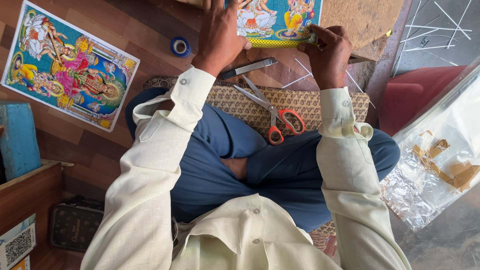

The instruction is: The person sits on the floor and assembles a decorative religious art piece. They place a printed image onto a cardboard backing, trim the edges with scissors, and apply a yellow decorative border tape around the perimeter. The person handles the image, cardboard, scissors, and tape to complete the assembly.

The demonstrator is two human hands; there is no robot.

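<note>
Print (272, 22) with bright painted figures lies at the far edge of my view, flat on a brown board (362, 20) that rests on the wooden floor (130, 30). Its long axis runs left to right, across my body, and its near edge faces my knees. My left hand (220, 35) lies spread on the print's left part, palm down, fingers apart and pressing flat, pinching nothing. My right hand (327, 52) is at the print's near right corner; the thumb and fingers are closed together on that corner, though I cannot tell how much of the sheet they pinch. Both hands are on the print, the right one at the edge, the left one further in over the picture.

Just near of my left hand a grey utility knife (249, 68) lies on the floor, slanting up to the right. Nearer still, on the patterned cushion (310, 102) across my lap side, scissors (272, 110) with orange handles lie open, blades pointing far-left. A roll of blue tape (180, 46) sits to the left of my left wrist. Further left a second print (70, 67) of the same kind lies tilted on the floor. Thin white strips (300, 79) lie scattered by my right wrist. At the right, a clear plastic sheet (450, 130) carries scraps of brown tape (447, 162).
</note>
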